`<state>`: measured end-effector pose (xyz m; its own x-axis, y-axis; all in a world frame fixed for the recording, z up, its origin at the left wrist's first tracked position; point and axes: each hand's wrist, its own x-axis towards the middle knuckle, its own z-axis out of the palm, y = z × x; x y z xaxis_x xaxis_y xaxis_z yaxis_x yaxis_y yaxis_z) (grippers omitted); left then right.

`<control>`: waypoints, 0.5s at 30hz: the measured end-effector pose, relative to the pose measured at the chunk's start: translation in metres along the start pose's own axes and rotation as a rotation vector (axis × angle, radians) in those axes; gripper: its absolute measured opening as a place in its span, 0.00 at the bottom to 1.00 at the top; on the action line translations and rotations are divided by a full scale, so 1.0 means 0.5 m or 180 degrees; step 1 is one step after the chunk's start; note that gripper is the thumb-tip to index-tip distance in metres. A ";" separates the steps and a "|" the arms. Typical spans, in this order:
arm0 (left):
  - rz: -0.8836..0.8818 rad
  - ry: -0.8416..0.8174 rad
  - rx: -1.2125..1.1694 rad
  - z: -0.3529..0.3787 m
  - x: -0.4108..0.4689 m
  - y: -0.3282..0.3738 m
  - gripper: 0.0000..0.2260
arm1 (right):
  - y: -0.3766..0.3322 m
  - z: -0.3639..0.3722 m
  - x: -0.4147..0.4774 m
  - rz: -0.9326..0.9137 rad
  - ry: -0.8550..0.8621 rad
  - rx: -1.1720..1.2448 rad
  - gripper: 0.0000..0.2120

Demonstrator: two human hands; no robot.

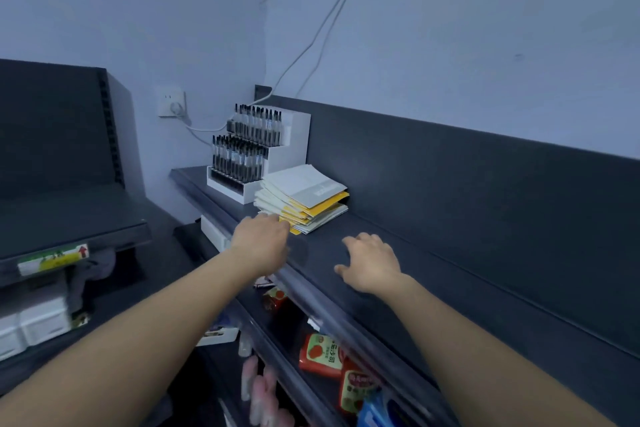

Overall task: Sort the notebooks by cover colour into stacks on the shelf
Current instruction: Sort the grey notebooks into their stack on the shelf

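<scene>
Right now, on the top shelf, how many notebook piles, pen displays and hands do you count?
notebook pile: 1, white and yellow covers mixed
pen display stand: 1
hands: 2, left hand at the pile's near corner, right hand on the shelf
Total: 4

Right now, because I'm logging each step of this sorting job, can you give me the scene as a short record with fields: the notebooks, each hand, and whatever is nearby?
notebooks: one mixed pile, white and yellow covers interleaved, white on top, not yet sorted
shelf: dark top shelf, pile near its left end
left hand: at the pile's near corner, grip unclear
right hand: over bare shelf to the right of the pile, holding nothing
pen display: white, tiered, just left of the pile
red packets: on the lower shelf
</scene>
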<state>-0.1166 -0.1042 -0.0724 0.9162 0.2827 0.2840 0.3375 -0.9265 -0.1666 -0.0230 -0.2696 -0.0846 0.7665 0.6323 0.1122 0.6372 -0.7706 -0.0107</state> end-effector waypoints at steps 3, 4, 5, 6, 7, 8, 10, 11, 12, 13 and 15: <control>-0.0088 0.0031 0.0033 0.013 0.074 -0.030 0.12 | -0.003 -0.004 0.086 -0.0060 0.0028 0.0009 0.25; -0.0110 0.0052 0.0027 0.017 0.098 -0.038 0.12 | -0.003 -0.007 0.114 -0.0087 0.0062 0.0014 0.25; -0.0124 0.0063 0.0021 0.020 0.120 -0.046 0.12 | -0.004 -0.009 0.141 -0.0114 0.0112 0.0028 0.24; -0.0132 0.0058 0.0016 0.024 0.140 -0.054 0.13 | -0.006 -0.010 0.167 -0.0139 0.0160 0.0054 0.23; -0.0137 0.0046 0.0017 0.029 0.159 -0.062 0.13 | -0.009 -0.009 0.191 -0.0159 0.0187 0.0088 0.22; -0.0142 0.0036 0.0019 0.034 0.176 -0.070 0.14 | -0.013 -0.007 0.212 -0.0172 0.0185 0.0119 0.21; -0.0161 0.0025 0.0006 0.046 0.208 -0.088 0.15 | -0.020 0.001 0.252 -0.0168 0.0138 0.0173 0.21; -0.0173 0.0016 -0.0012 0.053 0.224 -0.097 0.15 | -0.024 0.006 0.270 -0.0156 0.0118 0.0198 0.21; -0.0184 0.0015 -0.0036 0.059 0.238 -0.105 0.15 | -0.028 0.010 0.287 -0.0140 0.0109 0.0217 0.21; -0.0188 0.0023 -0.0056 0.065 0.254 -0.113 0.15 | -0.032 0.014 0.305 -0.0115 0.0100 0.0237 0.21; -0.0189 0.0040 -0.0100 0.078 0.285 -0.128 0.15 | -0.041 0.019 0.337 -0.0020 0.0047 0.0345 0.23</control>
<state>0.0010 0.0051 -0.0580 0.8920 0.3344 0.3042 0.3840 -0.9156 -0.1195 0.0939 -0.1463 -0.0750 0.7617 0.6353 0.1272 0.6475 -0.7529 -0.1174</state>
